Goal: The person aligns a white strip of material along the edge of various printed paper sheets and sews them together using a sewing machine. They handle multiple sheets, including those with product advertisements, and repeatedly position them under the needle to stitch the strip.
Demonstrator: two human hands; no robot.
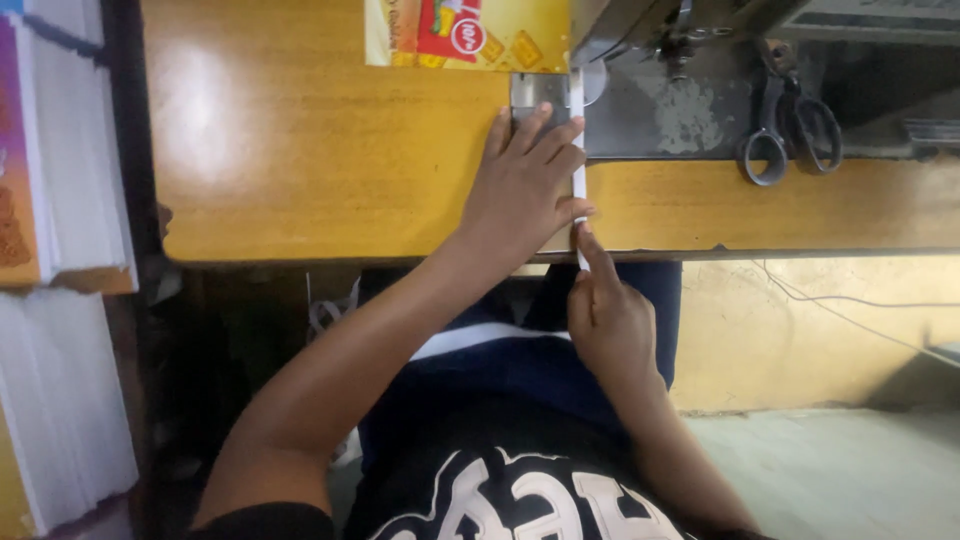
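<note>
I see my left hand (522,190) pressed flat, fingers spread, on a stack of thin card pieces that lies at the front edge of the glossy orange-brown wooden worktop (300,150); the palm is open and clamps nothing, it only bears down. Along the right side of that hand runs a narrow white paper strip (578,150), reaching from the worktop's front edge back toward the grey metal machine (660,100) at the rear. My right hand (610,315) comes up from below the front edge, index finger stretched out and its tip touching the near end of the white strip; whether the thumb pinches the strip too, I cannot tell. A yellow and red printed card sheet (465,35) lies at the back edge, just left of the machine. Dark metal scissors (790,125) rest on the machine's bed, well apart to the right. Stacks of white paper sheets (70,150) stand left of the worktop.
</note>
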